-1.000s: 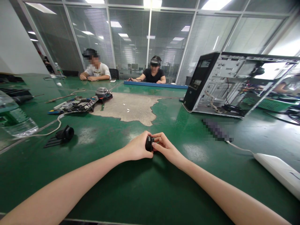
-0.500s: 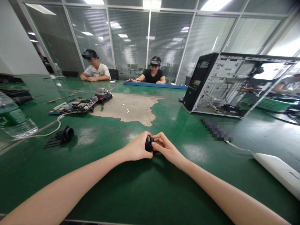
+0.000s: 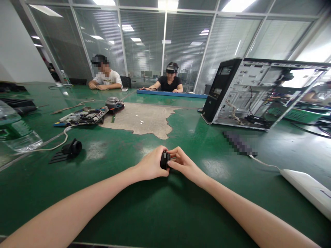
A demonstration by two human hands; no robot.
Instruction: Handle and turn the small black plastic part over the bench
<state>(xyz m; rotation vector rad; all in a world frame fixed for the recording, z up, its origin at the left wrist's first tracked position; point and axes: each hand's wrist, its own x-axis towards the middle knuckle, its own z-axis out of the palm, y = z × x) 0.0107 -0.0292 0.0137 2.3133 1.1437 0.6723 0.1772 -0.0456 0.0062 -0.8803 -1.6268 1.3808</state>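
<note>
A small black plastic part [image 3: 164,160] is held between my two hands, just above the green tabletop [image 3: 144,210]. My left hand [image 3: 152,163] wraps round its left side, with the thumb below and the fingers behind. From the right, my right hand [image 3: 182,162] pinches the part with thumb and fingertips. Its exact kind cannot be made out, since the fingers hide much of it. Left of my hands lies a black plastic piece [image 3: 69,150] with a round opening and several flat prongs.
An open computer case [image 3: 219,93] stands at the right, near a white power bank [image 3: 305,189] with a cable. A circuit board [image 3: 82,116], a cooling fan [image 3: 113,103] and a water bottle [image 3: 18,132] are at the left. Two people [image 3: 169,81] sit across the table.
Both hands and the black part sit very slightly lower in the picture. The grip looks the same; nothing has been let go.
</note>
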